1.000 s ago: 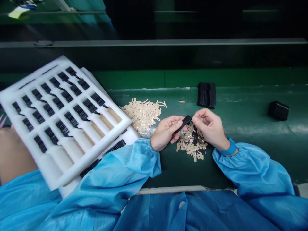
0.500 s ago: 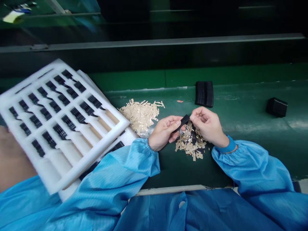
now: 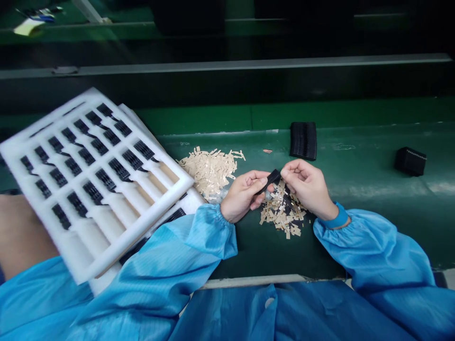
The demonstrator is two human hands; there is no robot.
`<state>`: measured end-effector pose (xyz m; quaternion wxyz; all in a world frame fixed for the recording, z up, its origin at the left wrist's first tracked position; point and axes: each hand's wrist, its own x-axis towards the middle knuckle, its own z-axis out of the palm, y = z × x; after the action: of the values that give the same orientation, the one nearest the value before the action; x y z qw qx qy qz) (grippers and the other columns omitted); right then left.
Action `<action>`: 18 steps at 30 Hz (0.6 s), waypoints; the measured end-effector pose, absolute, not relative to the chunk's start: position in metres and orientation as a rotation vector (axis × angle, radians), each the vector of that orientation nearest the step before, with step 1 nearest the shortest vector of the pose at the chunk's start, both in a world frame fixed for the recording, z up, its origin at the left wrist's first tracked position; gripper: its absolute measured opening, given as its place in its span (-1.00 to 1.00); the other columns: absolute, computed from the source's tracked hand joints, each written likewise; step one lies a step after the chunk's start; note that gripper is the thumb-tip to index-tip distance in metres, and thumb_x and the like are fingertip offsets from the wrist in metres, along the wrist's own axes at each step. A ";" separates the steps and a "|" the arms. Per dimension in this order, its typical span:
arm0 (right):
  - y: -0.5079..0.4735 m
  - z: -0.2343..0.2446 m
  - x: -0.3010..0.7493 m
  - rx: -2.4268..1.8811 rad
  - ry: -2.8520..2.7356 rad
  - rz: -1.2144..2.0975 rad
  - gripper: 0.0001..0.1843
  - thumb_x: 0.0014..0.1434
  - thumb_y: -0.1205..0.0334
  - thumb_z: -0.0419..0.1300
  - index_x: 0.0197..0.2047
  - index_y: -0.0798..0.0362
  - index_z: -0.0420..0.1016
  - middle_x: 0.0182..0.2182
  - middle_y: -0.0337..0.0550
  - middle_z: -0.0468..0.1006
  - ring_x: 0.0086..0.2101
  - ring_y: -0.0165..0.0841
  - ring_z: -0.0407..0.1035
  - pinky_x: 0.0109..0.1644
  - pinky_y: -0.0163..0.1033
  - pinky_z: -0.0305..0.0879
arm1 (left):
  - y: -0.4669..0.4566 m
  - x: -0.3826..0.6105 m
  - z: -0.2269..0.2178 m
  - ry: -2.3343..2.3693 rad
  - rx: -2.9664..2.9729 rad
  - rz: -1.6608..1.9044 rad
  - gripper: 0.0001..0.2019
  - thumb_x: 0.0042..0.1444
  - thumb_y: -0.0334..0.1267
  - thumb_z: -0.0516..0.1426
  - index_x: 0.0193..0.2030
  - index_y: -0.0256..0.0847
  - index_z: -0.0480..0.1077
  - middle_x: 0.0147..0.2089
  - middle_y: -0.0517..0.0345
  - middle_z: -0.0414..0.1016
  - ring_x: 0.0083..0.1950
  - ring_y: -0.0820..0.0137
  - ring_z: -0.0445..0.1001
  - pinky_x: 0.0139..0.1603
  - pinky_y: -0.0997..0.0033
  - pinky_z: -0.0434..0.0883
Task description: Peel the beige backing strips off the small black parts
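Note:
My left hand (image 3: 243, 194) is curled, pinching a small flat black strip (image 3: 270, 179) between thumb and fingers. My right hand (image 3: 308, 186) is closed with its fingertips at the strip's upper end. Both hands hover just over a small heap of tan and black slips (image 3: 282, 212) on the green surface (image 3: 362, 199). A larger heap of tan slips (image 3: 210, 168) lies to the left of my left hand. Blue smock sleeves cover both arms.
A white foam tray (image 3: 124, 222) with rows of black parts in slots rests tilted at the left, over another tray. A black ribbed stack (image 3: 303, 140) lies beyond my hands. A small black block (image 3: 411, 161) sits at the right. A grey rail (image 3: 249, 64) runs across the back.
Both hands stay together on the black strip over the small heap. The view has shifted slightly; nothing else has visibly moved.

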<state>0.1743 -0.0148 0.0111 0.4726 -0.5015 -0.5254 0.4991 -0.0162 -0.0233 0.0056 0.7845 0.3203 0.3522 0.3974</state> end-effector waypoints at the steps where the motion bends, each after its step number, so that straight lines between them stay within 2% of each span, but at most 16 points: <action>1: -0.015 0.012 0.174 -1.230 -1.265 1.208 -0.75 0.21 0.05 0.35 -0.25 0.06 0.49 -0.53 -0.34 0.39 -0.61 -0.55 0.14 -0.56 -0.36 0.03 | -0.023 -0.016 0.006 0.761 0.691 0.871 -0.62 0.14 -0.13 0.32 -0.03 -0.36 0.42 -0.34 0.19 0.52 -0.65 0.70 0.21 -0.74 0.64 0.04; 4: -0.018 0.014 0.173 -1.205 -1.280 1.294 -0.67 0.25 0.01 0.31 -0.05 0.06 0.55 -0.46 -0.28 0.45 -0.60 -0.55 0.16 -0.55 -0.35 0.05 | -0.024 -0.015 0.007 0.750 0.699 0.879 -0.61 0.13 -0.11 0.32 -0.04 -0.36 0.41 -0.36 0.21 0.51 -0.66 0.70 0.22 -0.74 0.65 0.04; 6: -0.021 0.013 0.173 -1.143 -1.318 1.433 -0.64 0.27 0.01 0.30 0.02 0.05 0.57 -0.48 -0.28 0.44 -0.59 -0.53 0.16 -0.53 -0.34 0.06 | -0.025 -0.015 0.007 0.728 0.707 0.867 -0.61 0.13 -0.10 0.32 -0.05 -0.34 0.40 -0.37 0.22 0.51 -0.66 0.70 0.21 -0.74 0.65 0.04; 9: -0.025 0.009 0.174 -1.025 -1.269 1.544 -0.71 0.28 0.00 0.28 -0.11 0.05 0.63 -0.53 -0.30 0.39 -0.61 -0.53 0.12 -0.53 -0.33 0.00 | -0.027 -0.016 0.007 0.666 0.732 0.787 -0.64 0.15 -0.07 0.31 -0.12 -0.30 0.38 -0.40 0.24 0.51 -0.68 0.70 0.20 -0.74 0.65 0.05; 13: -0.026 0.007 0.174 -0.955 -1.201 1.623 -0.69 0.28 -0.03 0.29 -0.31 0.05 0.62 -0.46 -0.25 0.42 -0.62 -0.55 0.17 -0.55 -0.31 -0.04 | -0.029 -0.017 0.004 0.598 0.752 0.694 -0.65 0.17 -0.05 0.29 -0.12 -0.30 0.38 -0.40 0.24 0.50 -0.68 0.70 0.20 -0.73 0.66 0.06; 18: -0.026 0.009 0.174 -0.955 -1.201 1.672 -0.63 0.32 -0.10 0.21 -0.14 0.03 0.65 -0.52 -0.27 0.37 -0.59 -0.51 0.17 -0.50 -0.30 0.02 | -0.028 -0.017 0.004 0.619 0.712 0.738 -0.66 0.15 -0.07 0.31 -0.15 -0.28 0.35 -0.41 0.26 0.49 -0.68 0.71 0.18 -0.74 0.67 0.06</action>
<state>0.1742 -0.0265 0.0095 0.4226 -0.3813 -0.4796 0.6679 -0.0172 -0.0281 0.0042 0.8258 0.3353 0.2914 0.3475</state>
